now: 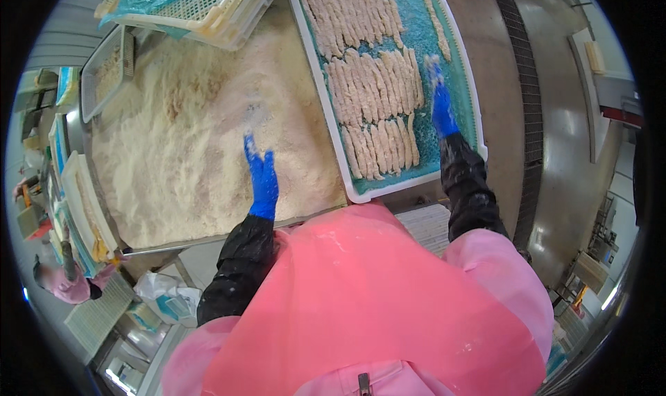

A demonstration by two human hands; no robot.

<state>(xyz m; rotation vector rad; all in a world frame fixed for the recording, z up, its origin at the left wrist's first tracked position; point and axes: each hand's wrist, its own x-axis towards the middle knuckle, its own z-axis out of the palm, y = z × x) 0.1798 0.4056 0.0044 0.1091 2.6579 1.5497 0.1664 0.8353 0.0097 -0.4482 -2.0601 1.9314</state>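
Observation:
In a blue glove, my left hand (261, 177) hovers over a wide bed of pale flour (159, 174), its fingers apart and dusted white, holding nothing. A bare greyish spot shows in the flour just beyond its fingertips. My right hand (440, 101), also blue-gloved, has stretched, flour-coated fingers over the right side of a white-rimmed tray (352, 188) lined with blue sheet. Three rows of coated strips (368, 77) fill much of this tray. A separate strip (432, 18) lies along its upper right, beyond my right fingertips.
Stacked crates (215, 28) with blue plastic stand at the back left, beside a small white basket (97, 84). A co-worker in pink (66, 278) is at the far left among trays and racks. A drain grate (527, 118) runs along the floor at the right.

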